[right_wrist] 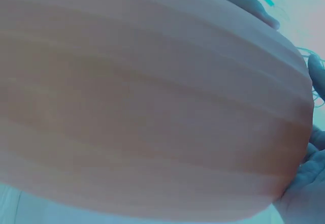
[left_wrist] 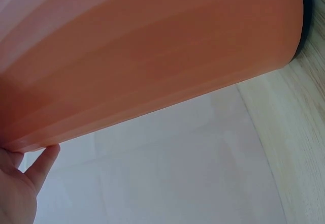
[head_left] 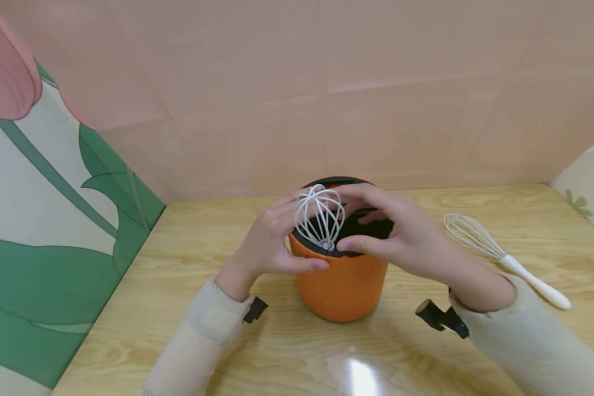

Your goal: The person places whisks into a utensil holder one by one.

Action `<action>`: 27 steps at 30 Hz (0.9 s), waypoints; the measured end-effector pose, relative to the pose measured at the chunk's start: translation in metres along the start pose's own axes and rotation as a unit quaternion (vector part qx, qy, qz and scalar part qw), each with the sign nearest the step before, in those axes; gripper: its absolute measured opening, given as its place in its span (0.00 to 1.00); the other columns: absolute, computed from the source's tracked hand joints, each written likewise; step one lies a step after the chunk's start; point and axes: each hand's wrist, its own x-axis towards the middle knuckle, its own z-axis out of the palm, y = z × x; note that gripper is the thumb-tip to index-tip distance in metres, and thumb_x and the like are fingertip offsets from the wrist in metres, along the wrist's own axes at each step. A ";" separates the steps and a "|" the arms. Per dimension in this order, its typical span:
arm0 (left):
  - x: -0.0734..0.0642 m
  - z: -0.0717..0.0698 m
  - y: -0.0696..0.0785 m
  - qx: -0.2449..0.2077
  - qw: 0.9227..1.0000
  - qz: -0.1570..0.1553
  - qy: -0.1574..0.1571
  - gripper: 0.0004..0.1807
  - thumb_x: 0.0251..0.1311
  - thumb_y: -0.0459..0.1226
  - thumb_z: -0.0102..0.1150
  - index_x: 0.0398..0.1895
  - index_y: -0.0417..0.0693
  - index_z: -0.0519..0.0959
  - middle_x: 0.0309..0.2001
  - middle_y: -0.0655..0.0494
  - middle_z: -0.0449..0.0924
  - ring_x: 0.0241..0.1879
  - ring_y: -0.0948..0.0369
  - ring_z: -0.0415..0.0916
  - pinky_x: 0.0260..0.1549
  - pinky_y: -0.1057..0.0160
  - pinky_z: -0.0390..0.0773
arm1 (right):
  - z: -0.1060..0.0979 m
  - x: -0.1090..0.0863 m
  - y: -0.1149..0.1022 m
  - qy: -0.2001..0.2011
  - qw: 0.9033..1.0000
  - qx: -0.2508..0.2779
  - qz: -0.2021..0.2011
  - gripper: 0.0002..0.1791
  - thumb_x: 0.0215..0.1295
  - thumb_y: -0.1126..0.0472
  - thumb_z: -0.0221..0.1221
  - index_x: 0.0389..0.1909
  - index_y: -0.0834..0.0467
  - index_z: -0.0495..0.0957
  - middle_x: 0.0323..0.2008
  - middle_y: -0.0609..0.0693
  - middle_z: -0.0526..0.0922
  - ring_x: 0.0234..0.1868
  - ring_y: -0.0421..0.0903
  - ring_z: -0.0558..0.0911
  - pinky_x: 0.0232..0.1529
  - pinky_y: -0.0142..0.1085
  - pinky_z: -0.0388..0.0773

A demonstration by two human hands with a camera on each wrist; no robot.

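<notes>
An orange utensil holder (head_left: 341,286) with a black rim and dark inside stands upright on the table. One whisk (head_left: 319,217) stands in it at the near left, white wire loops up; its handle is hidden inside. My left hand (head_left: 277,236) holds the holder's left side at the rim, thumb on the outer front, other fingers partly hidden behind the whisk. Over the opening, my right hand (head_left: 401,231) arches with thumb and fingers spread apart. Its thumb tip is at the near rim, close beside the whisk's neck, and its fingers reach toward the far side.
A second whisk (head_left: 507,261) with a white handle lies on the wood-grain table (head_left: 188,258) at the right. Behind the holder rises a pinkish wall covering (head_left: 277,110). A panel with a painted tulip (head_left: 39,275) borders the table's left side.
</notes>
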 end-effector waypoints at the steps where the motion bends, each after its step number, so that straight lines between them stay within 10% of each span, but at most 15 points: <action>1: 0.001 0.000 0.000 -0.003 1.000 0.002 -0.001 0.43 0.58 0.67 0.56 0.60 0.41 0.77 0.58 0.49 0.82 0.65 0.54 0.73 0.70 0.57 0.68 | -0.001 -0.002 0.001 0.008 1.000 -0.004 -0.006 0.34 0.54 0.66 0.73 0.63 0.56 0.74 0.49 0.46 0.84 0.50 0.34 0.80 0.48 0.28 0.81; 12: 0.003 0.002 -0.002 -0.005 1.000 0.007 0.000 0.45 0.59 0.68 0.53 0.61 0.38 0.76 0.60 0.44 0.80 0.67 0.52 0.72 0.71 0.55 0.67 | -0.013 -0.015 0.000 0.020 0.987 -0.077 -0.141 0.36 0.55 0.53 0.73 0.64 0.59 0.74 0.62 0.51 0.79 0.67 0.42 0.74 0.70 0.25 0.65; 18: 0.004 0.002 -0.002 -0.002 1.000 0.003 -0.004 0.46 0.59 0.69 0.52 0.61 0.37 0.76 0.60 0.45 0.80 0.67 0.52 0.72 0.72 0.55 0.66 | -0.019 -0.027 -0.001 -0.015 0.983 -0.158 -0.094 0.44 0.54 0.49 0.73 0.71 0.52 0.68 0.72 0.49 0.68 0.78 0.52 0.59 0.78 0.45 0.57; 22: 0.004 0.001 -0.001 -0.004 1.000 0.001 -0.004 0.46 0.59 0.69 0.52 0.61 0.37 0.76 0.60 0.45 0.80 0.67 0.52 0.72 0.72 0.55 0.66 | -0.021 -0.033 -0.002 -0.041 0.980 -0.180 -0.068 0.46 0.55 0.46 0.72 0.74 0.48 0.64 0.76 0.47 0.63 0.80 0.53 0.53 0.68 0.70 0.58; 27: 0.003 0.000 -0.001 -0.004 1.000 0.003 0.002 0.45 0.59 0.69 0.52 0.61 0.38 0.76 0.60 0.45 0.80 0.67 0.52 0.72 0.72 0.55 0.66 | -0.024 -0.041 -0.001 -0.059 0.973 -0.212 -0.062 0.47 0.58 0.37 0.66 0.76 0.47 0.60 0.78 0.47 0.57 0.81 0.52 0.47 0.63 0.77 0.55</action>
